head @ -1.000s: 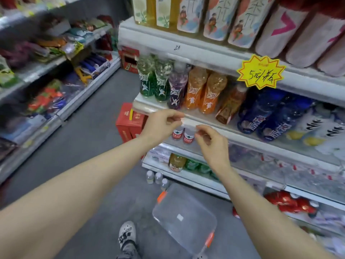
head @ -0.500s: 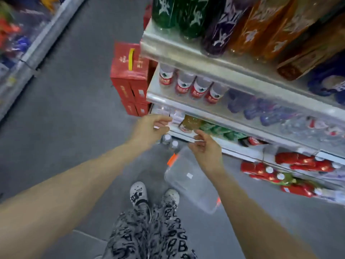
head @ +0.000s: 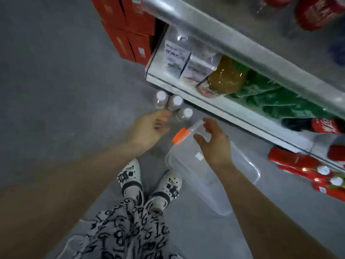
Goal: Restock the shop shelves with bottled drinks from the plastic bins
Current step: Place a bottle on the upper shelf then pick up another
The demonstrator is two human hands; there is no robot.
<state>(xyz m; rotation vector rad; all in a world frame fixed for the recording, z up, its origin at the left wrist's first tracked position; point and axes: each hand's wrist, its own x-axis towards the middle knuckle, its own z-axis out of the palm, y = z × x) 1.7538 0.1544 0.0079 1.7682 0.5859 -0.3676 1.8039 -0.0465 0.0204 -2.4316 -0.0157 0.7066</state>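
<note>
Bottles [head: 176, 101]: three, small, white-capped, upright on the floor [head: 56, 90], just beside the lowest shelf [head: 205, 104].
Direction: just beyond my left hand [head: 147, 128], long axis vertical, caps toward me.
Nearer hand: the left.
Left hand state: fingers half curled, blurred; I cannot tell if they hold something.
Right hand [head: 214, 146]: fingers spread, holding nothing, above the clear bin [head: 201, 184] near its orange latch [head: 179, 135].

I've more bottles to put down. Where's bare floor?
Open grey floor lies left of the red cartons and the three white-capped bottles. Another patch lies right of the clear bin. Crowded between bottles, bin and bottom shelf.
</note>
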